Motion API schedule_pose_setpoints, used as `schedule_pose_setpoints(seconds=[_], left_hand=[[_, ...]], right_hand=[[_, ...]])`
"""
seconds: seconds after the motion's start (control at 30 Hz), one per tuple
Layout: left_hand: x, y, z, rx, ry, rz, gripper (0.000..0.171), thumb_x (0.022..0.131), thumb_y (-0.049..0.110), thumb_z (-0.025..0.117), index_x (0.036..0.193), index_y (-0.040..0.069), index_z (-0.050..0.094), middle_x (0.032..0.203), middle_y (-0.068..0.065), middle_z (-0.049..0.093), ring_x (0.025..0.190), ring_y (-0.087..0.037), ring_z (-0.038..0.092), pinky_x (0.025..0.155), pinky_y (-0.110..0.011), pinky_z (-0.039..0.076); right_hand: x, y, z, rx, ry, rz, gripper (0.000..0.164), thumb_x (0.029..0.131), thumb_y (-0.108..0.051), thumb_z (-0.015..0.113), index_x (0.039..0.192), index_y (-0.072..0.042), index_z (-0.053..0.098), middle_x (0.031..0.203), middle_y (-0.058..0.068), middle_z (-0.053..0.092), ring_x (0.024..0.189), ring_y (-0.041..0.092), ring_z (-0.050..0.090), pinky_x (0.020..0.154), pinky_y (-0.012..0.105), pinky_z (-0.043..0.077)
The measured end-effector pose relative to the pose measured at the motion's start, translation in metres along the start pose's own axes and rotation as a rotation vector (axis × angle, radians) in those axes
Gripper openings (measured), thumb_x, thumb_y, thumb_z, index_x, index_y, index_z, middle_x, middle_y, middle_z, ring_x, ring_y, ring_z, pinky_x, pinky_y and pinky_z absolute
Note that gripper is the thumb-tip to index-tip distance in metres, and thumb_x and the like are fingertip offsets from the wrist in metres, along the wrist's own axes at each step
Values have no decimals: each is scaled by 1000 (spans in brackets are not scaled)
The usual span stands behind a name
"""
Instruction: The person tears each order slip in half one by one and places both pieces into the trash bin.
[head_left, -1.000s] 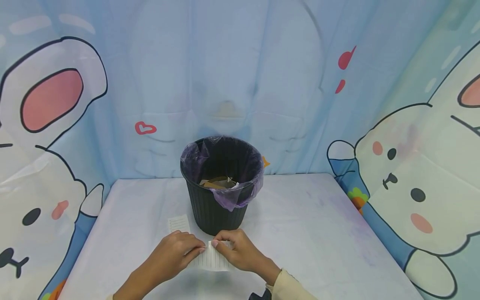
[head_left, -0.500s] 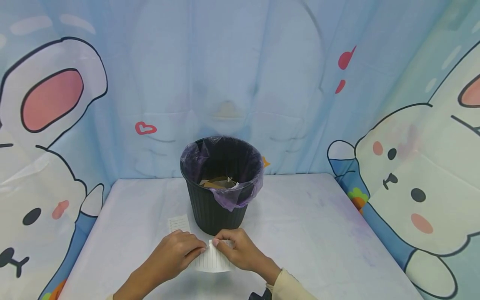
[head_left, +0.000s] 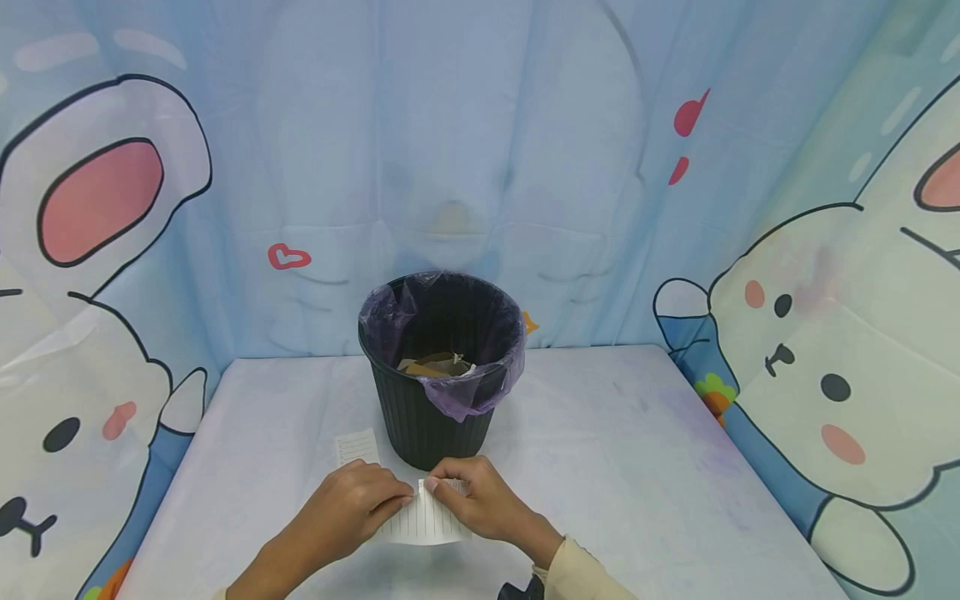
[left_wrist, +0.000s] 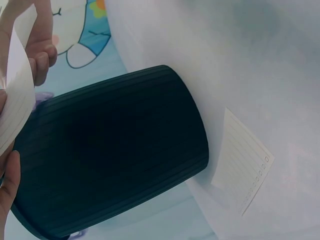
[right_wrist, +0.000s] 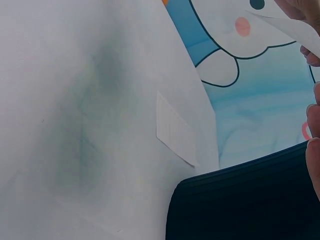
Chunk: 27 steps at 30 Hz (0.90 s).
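A sheet of white lined paper (head_left: 422, 527) is held up in front of the bin, its lines running up and down. My left hand (head_left: 358, 507) pinches its upper edge between thumb and fingers. Close beside it, my right hand (head_left: 480, 502) pinches the same edge a little to the right. The sheet curves between the hands in the left wrist view (left_wrist: 17, 100). Whether its top edge is torn, I cannot tell. Another lined paper slip (head_left: 357, 447), with small boxes along one side, lies flat on the table left of the bin.
A black ribbed waste bin (head_left: 429, 429) stands upright just beyond the hands. Purple plastic liner (head_left: 487, 392) hangs over its rim, and scraps (head_left: 437, 365) lie inside. A white cloth covers the table (head_left: 637, 467); a printed curtain (head_left: 457, 150) hangs behind.
The held paper's lower part sways slightly. Both hands stay at its top edge, shifted barely upward. The bin and the slip on the table stay put.
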<state>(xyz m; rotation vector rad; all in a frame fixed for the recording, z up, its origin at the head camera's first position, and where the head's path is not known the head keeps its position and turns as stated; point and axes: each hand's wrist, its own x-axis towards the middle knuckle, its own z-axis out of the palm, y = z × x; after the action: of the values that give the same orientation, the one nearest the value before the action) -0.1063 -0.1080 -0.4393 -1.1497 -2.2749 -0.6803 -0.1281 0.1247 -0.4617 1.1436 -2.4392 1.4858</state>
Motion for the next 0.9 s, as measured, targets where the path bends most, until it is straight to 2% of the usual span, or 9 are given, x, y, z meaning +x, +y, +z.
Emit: schedule_pose_setpoints(seconds=[0.23,0.5,0.77,0.9], left_hand=[[0,2,-1,-3,3,14,9,81,15,82,86,19,77,75,14,68,66,3,55,62,-12,44],[-1,2,-2,-4,-1,12,9,81,15,82,87,19,77,76,14,69,67,3,56,63,-13,45],[-1,3,-2,-3,-6,2,10,80,15,83,87,18,77,77,13,70,67,2,56,64,-14,48],[-1,3,-3,-4,-7,-1,9,81,15,82,87,18,76,77,13,70,68,2,57,65,-15,48]], right_hand=[[0,-2,-1,-5,14,24,13,96,-1,62,89,-2,72,85,11,75,74,-1,58,68,24,57],[5,-34,-10,-5,14,-20,12,94,4,61,87,3,70,82,14,74,73,-2,58,65,23,56],[1,-4,-2,-8,6,2,13,96,0,61,89,0,72,84,13,75,74,-1,59,68,23,57],[0,0,-2,-6,2,-1,13,97,-3,61,91,-3,73,86,11,76,75,-1,60,69,23,57]])
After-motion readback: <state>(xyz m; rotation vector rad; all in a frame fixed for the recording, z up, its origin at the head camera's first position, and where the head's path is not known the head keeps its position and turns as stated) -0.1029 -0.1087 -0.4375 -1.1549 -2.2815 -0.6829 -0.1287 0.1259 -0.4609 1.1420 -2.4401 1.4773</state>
